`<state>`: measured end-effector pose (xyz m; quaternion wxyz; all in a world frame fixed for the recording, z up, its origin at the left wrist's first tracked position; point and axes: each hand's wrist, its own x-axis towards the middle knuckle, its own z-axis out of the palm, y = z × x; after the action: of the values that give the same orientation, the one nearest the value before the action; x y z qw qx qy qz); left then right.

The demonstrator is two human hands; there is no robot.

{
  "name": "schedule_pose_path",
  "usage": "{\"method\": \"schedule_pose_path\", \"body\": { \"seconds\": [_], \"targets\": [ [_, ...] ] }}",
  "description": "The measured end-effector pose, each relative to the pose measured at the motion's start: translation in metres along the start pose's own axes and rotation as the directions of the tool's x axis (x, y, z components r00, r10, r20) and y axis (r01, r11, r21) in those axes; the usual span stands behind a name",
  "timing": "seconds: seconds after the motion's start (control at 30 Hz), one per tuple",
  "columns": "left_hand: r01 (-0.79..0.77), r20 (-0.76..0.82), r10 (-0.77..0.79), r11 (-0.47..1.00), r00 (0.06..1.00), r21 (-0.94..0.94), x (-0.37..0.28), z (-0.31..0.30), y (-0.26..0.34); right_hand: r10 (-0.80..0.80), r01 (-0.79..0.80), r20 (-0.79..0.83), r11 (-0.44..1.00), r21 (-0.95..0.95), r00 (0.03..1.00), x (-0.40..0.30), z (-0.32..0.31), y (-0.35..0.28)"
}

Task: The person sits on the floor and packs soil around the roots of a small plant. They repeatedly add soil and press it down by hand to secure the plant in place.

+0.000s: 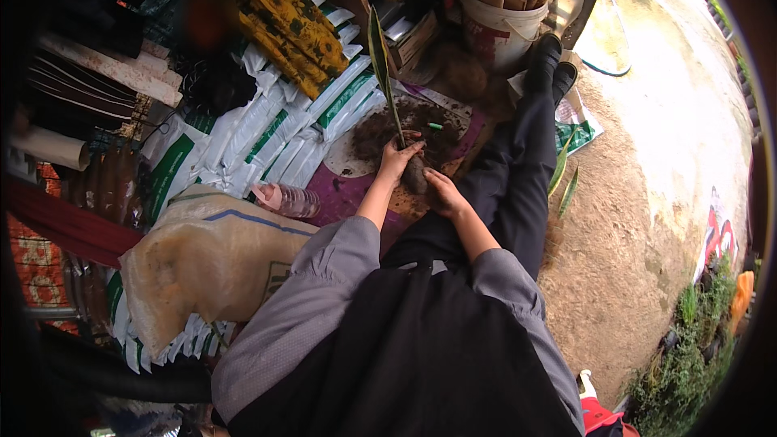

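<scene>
My left hand [400, 158] is closed around the base of a snake plant [379, 57], whose tall yellow-edged leaves point away from me. Below that hand hangs the plant's brown root ball [414, 177]. My right hand [446, 193] grips the lower end of this ball, with the thumb on its near side and the other fingers mostly hidden. Just beyond both hands, loose dark soil [379, 133] is spread over a purple and white mat [331, 188]. A small green object [435, 126] lies on the soil; its kind is unclear.
Stacked white and green plastic packs [273, 127] and a woven sack [212, 249] flank my left side, near a plastic bottle [288, 200]. Beyond my feet stands a white bucket [504, 27]. More snake plant leaves [564, 179] lie right of my legs, on bare ground [607, 243].
</scene>
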<state>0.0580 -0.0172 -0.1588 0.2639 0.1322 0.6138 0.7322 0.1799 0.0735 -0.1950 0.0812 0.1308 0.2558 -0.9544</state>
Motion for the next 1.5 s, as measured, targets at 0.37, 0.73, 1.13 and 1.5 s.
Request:
{"method": "schedule_pose_path", "body": {
  "seconds": [0.37, 0.73, 1.13, 1.5],
  "targets": [
    [0.035, -0.024, -0.038, 0.992, 0.999, -0.121, -0.004, -0.010, 0.003, -0.007, 0.010, 0.044, 0.998, -0.065, 0.999, 0.004, 0.001, 0.001],
    [0.290, -0.225, -0.263, 0.952, 0.938, 0.095, -0.005, -0.008, -0.006, -0.136, 0.118, -0.074, 0.970, -0.213, 0.988, 0.006, 0.001, 0.006],
    [-0.090, 0.123, 0.102, 0.991, 0.987, -0.094, -0.017, 0.001, 0.007, -0.046, 0.036, 0.079, 0.992, 0.124, 0.996, 0.001, -0.002, -0.001],
    [-0.017, -0.237, -0.007, 0.995, 0.972, -0.098, -0.012, -0.010, -0.014, -0.127, 0.052, -0.194, 0.934, -0.352, 0.973, 0.005, 0.015, 0.002]
  ]
}}
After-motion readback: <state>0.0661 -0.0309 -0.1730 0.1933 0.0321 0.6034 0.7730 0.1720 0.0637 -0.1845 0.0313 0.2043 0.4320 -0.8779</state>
